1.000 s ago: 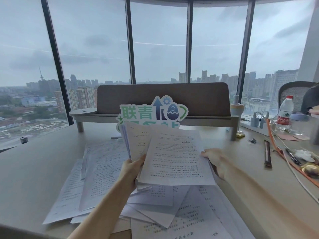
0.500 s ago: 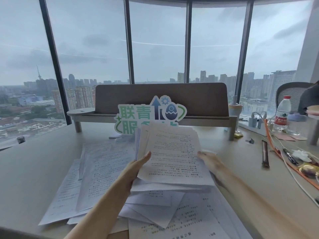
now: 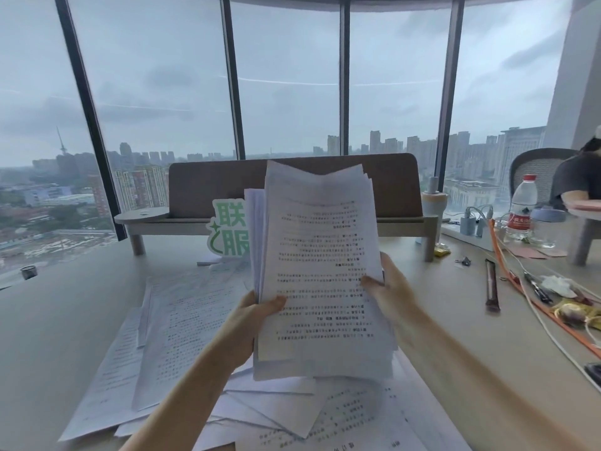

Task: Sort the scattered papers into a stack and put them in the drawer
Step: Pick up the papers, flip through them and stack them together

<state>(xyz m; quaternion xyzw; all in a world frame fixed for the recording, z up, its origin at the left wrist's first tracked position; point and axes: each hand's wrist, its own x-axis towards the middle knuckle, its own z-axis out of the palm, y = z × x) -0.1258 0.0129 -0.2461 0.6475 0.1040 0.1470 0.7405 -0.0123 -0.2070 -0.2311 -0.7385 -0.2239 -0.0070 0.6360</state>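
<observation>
1. Paper, thin and floppy: the sheaf [image 3: 318,271] stands upright above the desk [image 3: 48,336].
2. The left hand [image 3: 247,323] and right hand [image 3: 387,294] pinch its side edges.
3. Loose sheets [image 3: 175,327] probably slide; grip low.

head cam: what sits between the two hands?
In the head view, only the upright sheaf of printed white papers lies between left hand and right hand, both gripping it.

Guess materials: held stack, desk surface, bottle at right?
Held stack: thin white printed paper, matte; the top edges curl and fan. Desk: smooth pale beige, low sheen, probably laminate; no grain shows. Bottle: clear plastic by the look, see-through body, red cap and label.
</observation>
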